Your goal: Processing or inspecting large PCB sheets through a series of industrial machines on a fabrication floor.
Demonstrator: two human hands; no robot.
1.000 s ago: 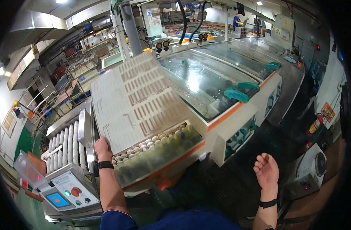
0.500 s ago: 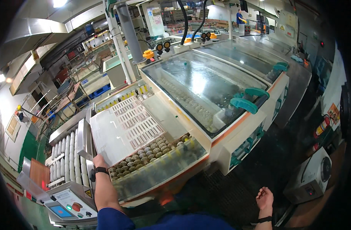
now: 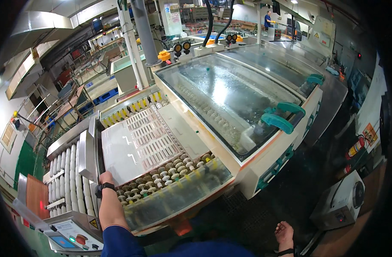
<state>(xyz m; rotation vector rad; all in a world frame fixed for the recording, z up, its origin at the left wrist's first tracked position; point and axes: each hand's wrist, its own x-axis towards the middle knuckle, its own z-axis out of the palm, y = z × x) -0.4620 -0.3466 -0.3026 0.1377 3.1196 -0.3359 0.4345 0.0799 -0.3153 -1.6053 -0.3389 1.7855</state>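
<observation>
A pale flat panel [image 3: 119, 147] with rows of copper-edged slot shapes lies across the wheel rollers [image 3: 168, 173] of an open conveyor bed. My left hand [image 3: 106, 177] is closed at its near left corner; the fingertips are hidden. Beyond the panel's right edge, a plain grey plate [image 3: 185, 128] reaches toward the covered tank. My right hand [image 3: 284, 232] hangs low at the right, away from the machine. Its fingers are loosely curled and slightly apart, with nothing in them.
A clear-lidded tank [image 3: 221, 98] with green handles [image 3: 284, 118] adjoins the bed. White rollers [image 3: 71, 180] and a control panel [image 3: 74, 235] stand at the left. A white boxy unit [image 3: 338, 201] sits on the right. Another person [image 3: 268, 19] is far back.
The panel has come down flatter onto the rollers, exposing more of the wheels and the yellow parts behind. My left hand stays at its corner. My right hand has shifted slightly left and down.
</observation>
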